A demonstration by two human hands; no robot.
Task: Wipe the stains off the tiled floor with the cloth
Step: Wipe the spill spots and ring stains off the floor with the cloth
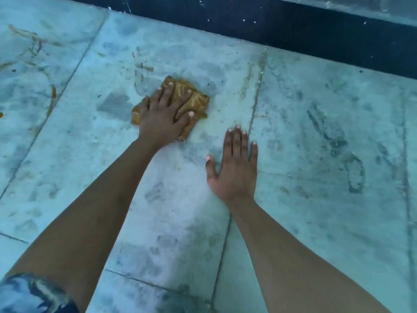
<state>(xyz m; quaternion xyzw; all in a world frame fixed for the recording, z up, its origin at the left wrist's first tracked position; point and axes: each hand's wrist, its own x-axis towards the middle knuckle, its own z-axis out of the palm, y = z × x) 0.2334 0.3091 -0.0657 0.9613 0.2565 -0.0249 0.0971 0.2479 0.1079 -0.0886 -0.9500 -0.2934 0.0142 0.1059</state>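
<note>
The cloth [180,98] is pressed flat on the floor [316,132] under the spread left hand [163,116]; the right hand [235,168], empty, lies flat just beside. Brown stains [33,46] at far left are untouched, so most wiping seems left.

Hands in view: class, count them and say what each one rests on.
2. The left hand presses flat on the brown cloth, upper middle. The right hand lies flat on the bare tiled floor, right of the cloth. None appears hidden.

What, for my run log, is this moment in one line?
left hand: presses crumpled orange-brown cloth | right hand: flat on pale tiled floor | brown stains: unwiped
</note>
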